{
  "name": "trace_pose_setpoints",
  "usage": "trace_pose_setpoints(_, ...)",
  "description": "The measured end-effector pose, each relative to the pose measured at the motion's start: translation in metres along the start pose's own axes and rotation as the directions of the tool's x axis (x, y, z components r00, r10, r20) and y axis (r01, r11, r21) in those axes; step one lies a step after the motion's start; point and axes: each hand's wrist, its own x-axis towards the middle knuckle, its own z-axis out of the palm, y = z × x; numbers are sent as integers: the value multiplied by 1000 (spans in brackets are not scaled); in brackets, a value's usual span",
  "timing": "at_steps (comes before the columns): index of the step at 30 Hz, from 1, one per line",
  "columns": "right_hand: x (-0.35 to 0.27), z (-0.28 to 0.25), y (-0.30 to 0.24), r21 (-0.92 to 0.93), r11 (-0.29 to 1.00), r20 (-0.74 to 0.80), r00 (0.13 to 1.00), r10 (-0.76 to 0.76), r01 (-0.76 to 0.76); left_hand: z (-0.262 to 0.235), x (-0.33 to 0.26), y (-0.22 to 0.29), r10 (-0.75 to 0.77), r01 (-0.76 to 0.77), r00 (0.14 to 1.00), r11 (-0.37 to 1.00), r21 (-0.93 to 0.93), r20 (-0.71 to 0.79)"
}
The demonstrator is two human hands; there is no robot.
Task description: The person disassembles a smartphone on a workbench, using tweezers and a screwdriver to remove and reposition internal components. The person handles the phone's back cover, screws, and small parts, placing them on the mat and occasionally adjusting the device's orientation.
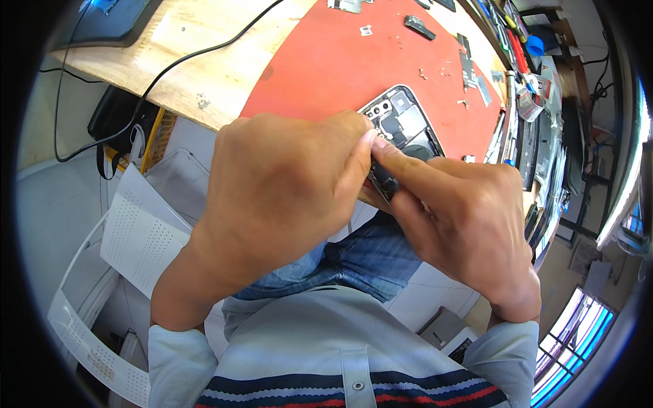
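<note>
Silver-rimmed, an opened smartphone (407,122) is gripped by the left hand (286,177) and right hand (464,212), their fingertips close together.

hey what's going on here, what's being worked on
A person has both hands on an opened phone, its inner parts exposed, at the near edge of a red mat. The left hand and right hand meet at the phone's left edge, their fingers hiding exactly what they grip there. Small loose parts lie farther up the mat.
</note>
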Motion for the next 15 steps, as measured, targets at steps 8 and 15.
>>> trace_pose_setpoints(8, -2, 17, 18, 127, 987, -196, 978, -74, 100, 0, 5, 0, 27, -27, 999, 1000, -2, -37)
trace_pose_setpoints(15, -33, 32, 11, 171, 975, -239, 966, -97, 140, 7, 3, -2, -2, -2, 995, 999, -42, -98)
